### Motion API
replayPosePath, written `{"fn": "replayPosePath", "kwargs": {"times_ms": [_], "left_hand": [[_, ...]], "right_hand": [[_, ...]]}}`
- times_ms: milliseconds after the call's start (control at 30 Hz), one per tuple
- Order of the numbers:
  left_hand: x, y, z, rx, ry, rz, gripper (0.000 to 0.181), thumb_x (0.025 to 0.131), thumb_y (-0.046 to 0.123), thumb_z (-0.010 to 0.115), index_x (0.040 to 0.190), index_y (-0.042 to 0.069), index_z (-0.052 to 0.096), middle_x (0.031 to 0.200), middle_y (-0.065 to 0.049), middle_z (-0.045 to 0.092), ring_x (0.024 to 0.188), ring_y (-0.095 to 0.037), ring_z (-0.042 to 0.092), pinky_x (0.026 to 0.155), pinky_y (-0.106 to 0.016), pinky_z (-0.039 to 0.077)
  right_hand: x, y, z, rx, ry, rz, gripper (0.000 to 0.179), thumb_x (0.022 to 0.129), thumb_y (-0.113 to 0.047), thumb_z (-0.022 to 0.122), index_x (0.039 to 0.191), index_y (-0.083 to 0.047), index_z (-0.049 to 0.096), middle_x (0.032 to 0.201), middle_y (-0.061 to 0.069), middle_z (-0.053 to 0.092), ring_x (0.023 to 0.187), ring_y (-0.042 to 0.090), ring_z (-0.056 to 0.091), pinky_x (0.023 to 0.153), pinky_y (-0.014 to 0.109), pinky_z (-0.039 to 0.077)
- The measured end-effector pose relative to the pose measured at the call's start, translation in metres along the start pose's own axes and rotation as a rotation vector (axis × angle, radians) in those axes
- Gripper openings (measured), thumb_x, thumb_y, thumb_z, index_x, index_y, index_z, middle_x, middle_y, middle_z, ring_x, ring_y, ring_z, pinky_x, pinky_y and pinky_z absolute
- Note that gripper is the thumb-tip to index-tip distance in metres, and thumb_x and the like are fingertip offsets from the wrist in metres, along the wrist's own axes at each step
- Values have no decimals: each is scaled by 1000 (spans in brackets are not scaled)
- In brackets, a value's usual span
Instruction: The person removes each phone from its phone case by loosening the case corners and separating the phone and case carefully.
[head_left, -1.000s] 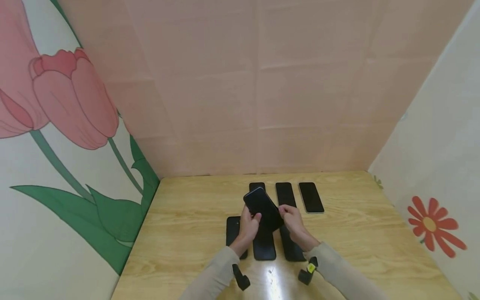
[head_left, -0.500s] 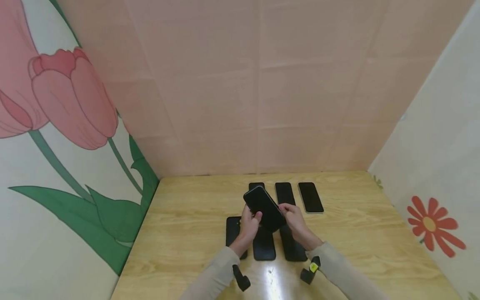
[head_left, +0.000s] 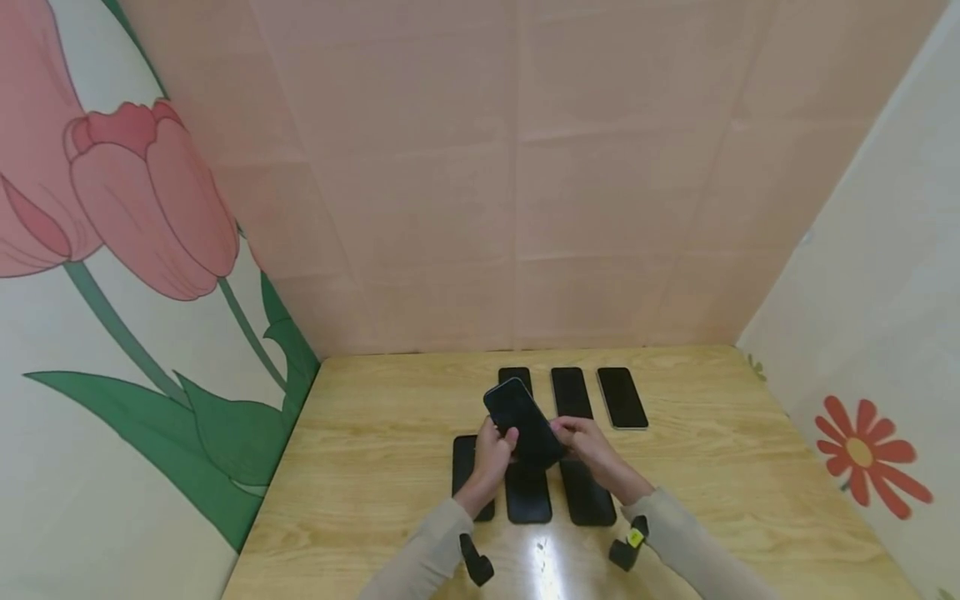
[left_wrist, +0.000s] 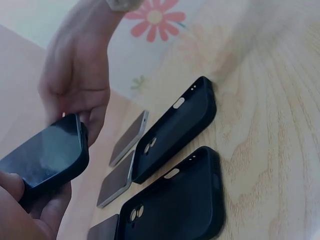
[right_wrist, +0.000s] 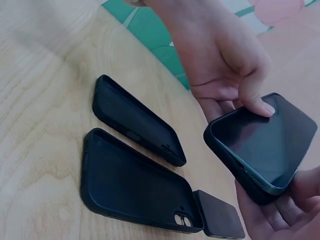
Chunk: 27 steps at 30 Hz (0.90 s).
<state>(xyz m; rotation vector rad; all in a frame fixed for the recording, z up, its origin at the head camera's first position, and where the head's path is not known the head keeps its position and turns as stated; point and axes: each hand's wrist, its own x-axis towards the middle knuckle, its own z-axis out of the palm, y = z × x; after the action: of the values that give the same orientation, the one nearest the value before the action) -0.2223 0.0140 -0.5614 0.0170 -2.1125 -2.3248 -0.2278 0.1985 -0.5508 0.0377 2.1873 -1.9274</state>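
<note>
My left hand (head_left: 491, 457) grips a dark-screened phone (head_left: 519, 412) set in a black phone case (right_wrist: 227, 154), tilted above the table. Its thumb lies across the screen, with the fingers underneath. At the phone's near right corner my right hand (head_left: 594, 450) pinches the edge of the phone and case. In the right wrist view, part of the phone's edge stands proud of the case rim, leaving a gap along that side. Below the hands lie a left case (head_left: 472, 479), a middle case (head_left: 528, 497) and a right case (head_left: 588, 494), all black with their hollow sides up.
Behind the cases, a left phone (head_left: 514, 375), a middle phone (head_left: 572, 392) and a right phone (head_left: 622, 397) lie flat on the wooden table (head_left: 720, 467). A pink wall (head_left: 517, 192) closes the back; flowered walls flank both sides.
The held phone and case have shifted slightly left and toward me. My right fingertips have slid a little left along the corner, and the left grip stays the same.
</note>
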Motion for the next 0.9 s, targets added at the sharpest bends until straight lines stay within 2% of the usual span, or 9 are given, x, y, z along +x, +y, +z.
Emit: {"fn": "replayPosePath", "kwargs": {"times_ms": [100,200,300,400,500,600,733,900], "left_hand": [[2,1,-1,-16,-19,-16,20,96,-4,55,115,-9,52,98,-25,68,84,-31,68,66,-45,56],[3,1,-2,-34,-34,-20,20,96,-5,55,115,-10,52,96,-26,68,83,-33,69,70,-50,57],[2,3,-3,-11,-41,-27,20,96,-2,57,115,-7,55,94,-22,69,81,-29,69,68,-46,57],[1,4,-4,24,-52,-24,21,97,2,59,117,-4,56,93,-20,70,79,-26,69,64,-40,56],[0,2,-5,42,-60,-21,23,97,4,60,118,-4,56,94,-20,70,80,-27,69,64,-39,56],[-1,2,-6,48,-63,-13,23,97,5,61,117,-5,57,93,-22,70,79,-28,69,64,-42,56],[-2,2,-7,65,-75,-4,24,97,6,60,118,-5,56,92,-22,70,79,-29,69,64,-43,56],[-2,-2,-10,90,-80,-38,25,98,7,58,121,-4,56,94,-19,70,80,-26,68,65,-42,56]], "right_hand": [[0,-1,-1,15,-32,3,30,104,-19,52,111,6,67,92,6,68,82,18,63,79,40,54],[0,-2,-1,-18,-21,1,34,103,-21,54,115,8,65,97,9,69,84,18,65,79,40,55],[0,-1,1,-75,25,-16,31,103,-16,54,117,9,64,103,12,69,88,19,64,77,37,55],[-2,0,4,-100,91,-72,23,100,-6,55,115,10,63,107,15,66,91,20,62,75,32,54],[-3,0,8,-89,154,-139,16,95,3,58,109,9,64,103,17,64,87,20,60,71,28,52],[-5,-2,11,-95,168,-177,14,92,6,60,105,10,63,96,16,64,80,18,59,66,25,50],[-5,-3,12,-104,159,-156,16,89,6,63,105,11,63,90,14,63,75,16,57,63,24,50],[-6,-3,14,-143,130,-109,21,86,4,69,106,11,63,89,13,64,76,17,58,66,28,51]]}}
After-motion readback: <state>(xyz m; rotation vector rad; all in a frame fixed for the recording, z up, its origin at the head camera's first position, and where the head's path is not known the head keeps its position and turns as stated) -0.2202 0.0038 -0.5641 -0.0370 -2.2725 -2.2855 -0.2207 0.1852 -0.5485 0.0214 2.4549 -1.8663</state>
